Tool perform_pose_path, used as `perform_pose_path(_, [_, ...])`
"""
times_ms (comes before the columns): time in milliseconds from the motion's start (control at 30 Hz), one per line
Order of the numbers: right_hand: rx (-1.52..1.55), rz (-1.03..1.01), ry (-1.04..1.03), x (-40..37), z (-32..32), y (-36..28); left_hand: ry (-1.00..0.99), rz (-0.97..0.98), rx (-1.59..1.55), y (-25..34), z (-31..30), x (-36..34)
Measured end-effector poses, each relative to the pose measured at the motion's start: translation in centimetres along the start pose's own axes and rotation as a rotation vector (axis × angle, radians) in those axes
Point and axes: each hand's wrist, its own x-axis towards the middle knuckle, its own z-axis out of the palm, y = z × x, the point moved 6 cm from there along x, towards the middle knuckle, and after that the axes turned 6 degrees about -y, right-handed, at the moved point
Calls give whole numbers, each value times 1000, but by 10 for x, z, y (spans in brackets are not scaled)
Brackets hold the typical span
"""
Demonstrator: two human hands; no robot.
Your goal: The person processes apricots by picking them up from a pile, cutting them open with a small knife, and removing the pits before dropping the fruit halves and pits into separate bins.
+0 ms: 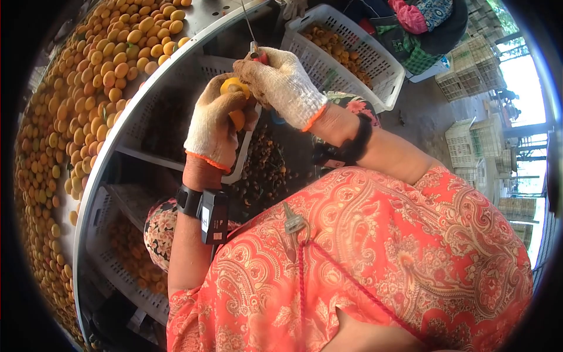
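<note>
Both of my hands wear white knit gloves with orange cuffs, browned at the fingers. My left hand [212, 126] is closed around an orange-yellow apricot [236, 119], which shows between the fingers and looks opened up. My right hand [287, 84] touches the fruit with its fingers and grips a knife [254, 49]. The knife has a thin blade pointing up and away, and part of a red handle shows. Under my hands is a white crate edge [237, 167], with many dark pits [261, 164] scattered beside it.
A metal-rimmed table [126, 120] on the left carries a large heap of apricots [94, 76]. White crates of apricot pieces stand at the upper right [384, 88] and lower left [105, 249]. Another person [425, 23] sits at the top right, near stacked crates [466, 67].
</note>
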Motion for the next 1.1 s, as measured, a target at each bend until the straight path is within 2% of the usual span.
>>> perform_pose_path(167, [-36,30,-5,5,1,15,10,-53,51,0,-3,-2])
perform_pose_path(233, [-4,84,-17,6,2,19,102,-93,81,-2,-7,-3])
perform_pose_path(767, [-12,102,4,5,-3,23,47,-83,74,-8,-4,1])
perform_pose_path(1100, [-13,113,-4,3,1,26,114,-110,90,-12,-10,-1])
